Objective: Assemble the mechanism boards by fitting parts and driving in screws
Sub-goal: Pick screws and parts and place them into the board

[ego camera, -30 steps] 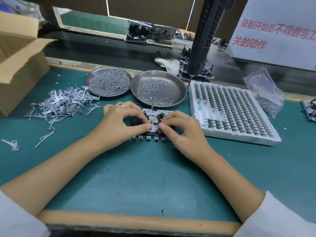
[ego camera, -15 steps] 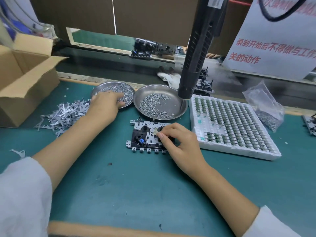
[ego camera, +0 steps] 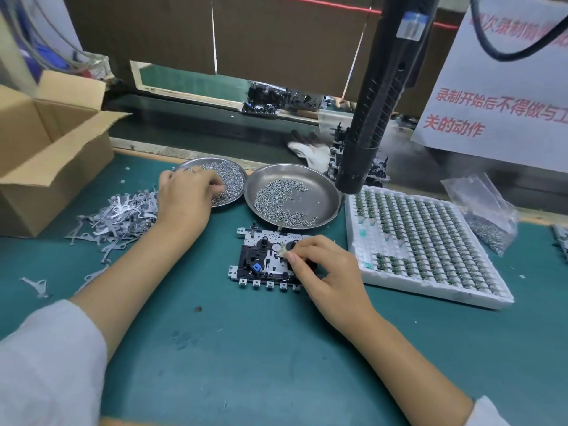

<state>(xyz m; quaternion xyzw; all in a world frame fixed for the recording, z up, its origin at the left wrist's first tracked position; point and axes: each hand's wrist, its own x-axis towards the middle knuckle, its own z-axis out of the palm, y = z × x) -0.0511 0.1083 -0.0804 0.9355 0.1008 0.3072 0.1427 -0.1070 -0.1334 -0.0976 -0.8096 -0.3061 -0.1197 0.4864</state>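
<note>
Mechanism board (ego camera: 264, 259) lies flat on the green worktop (ego camera: 246, 348), just in front of the right-hand metal dish (ego camera: 325, 192) of screws (ego camera: 282, 201).

Right hand (ego camera: 325, 272) rests on the board's right half; fingers (ego camera: 292, 256) curled, thumb and forefinger pinching a small pale part (ego camera: 281, 252) against the board (what the part is: cannot tell).

Left hand (ego camera: 187, 195) reaches into the left dish (ego camera: 236, 175), fingers bent down among the screws; whether a screw is held cannot be told, fingertips hidden.

Pile of grey metal strips (ego camera: 120, 213) sits left of the board. White tray (ego camera: 430, 290) of small components lies to its right. Black powered screwdriver (ego camera: 368, 118) hangs above the tray's far corner. Open cardboard box (ego camera: 46, 155) at far left.
</note>
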